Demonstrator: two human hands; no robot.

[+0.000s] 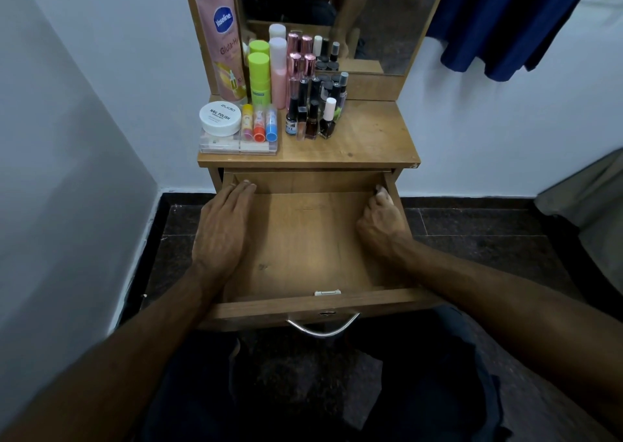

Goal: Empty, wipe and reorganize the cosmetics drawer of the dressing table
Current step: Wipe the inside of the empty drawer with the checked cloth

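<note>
The wooden drawer (303,239) of the dressing table is pulled out and nothing lies in it. My left hand (220,226) lies flat with straight fingers along the drawer's left side, fingertips near the back left corner. My right hand (381,219) is curled at the back right corner and pinches a small white wad, perhaps a tissue or cloth (381,190), against the wall. The cosmetics stand on the tabletop (371,138): a pink Vaseline tube (220,37), a green bottle (259,77), a pink bottle (278,71), a white nail polish remover jar (219,117), lip balms (259,123) and several nail polish bottles (317,111).
A mirror (337,20) rises behind the tabletop. A clear plastic box (236,145) lies under the jar and balms. The drawer front has a metal handle (322,328). White walls stand on both sides, blue cloth (505,20) hangs at upper right, and the floor is dark tile.
</note>
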